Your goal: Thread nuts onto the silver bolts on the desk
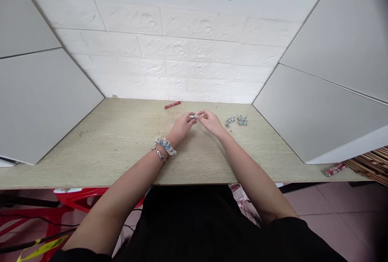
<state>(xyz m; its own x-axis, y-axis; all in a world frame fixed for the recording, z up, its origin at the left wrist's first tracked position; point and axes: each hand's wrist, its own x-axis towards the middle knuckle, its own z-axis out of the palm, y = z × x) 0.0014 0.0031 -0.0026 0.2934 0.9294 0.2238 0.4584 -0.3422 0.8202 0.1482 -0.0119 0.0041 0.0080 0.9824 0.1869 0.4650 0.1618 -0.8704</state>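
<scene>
Over the middle of the wooden table point(115, 149), my left hand point(182, 126) and my right hand point(210, 122) meet fingertip to fingertip. Both pinch one small shiny metal part point(193, 116) between them. Its exact shape is too small to make out. A blue scrunchie and a chain bracelet sit on my left wrist. Several similar small metal parts point(237, 120) lie in a loose group on the table just right of my right hand.
A red pen-like stick point(172, 104) lies near the white brick wall at the back. Grey panels close the table in on both sides. Another red-and-white item point(334, 170) lies at the front right edge, beside a wicker basket point(371, 164). A red plastic stool point(75, 199) stands below.
</scene>
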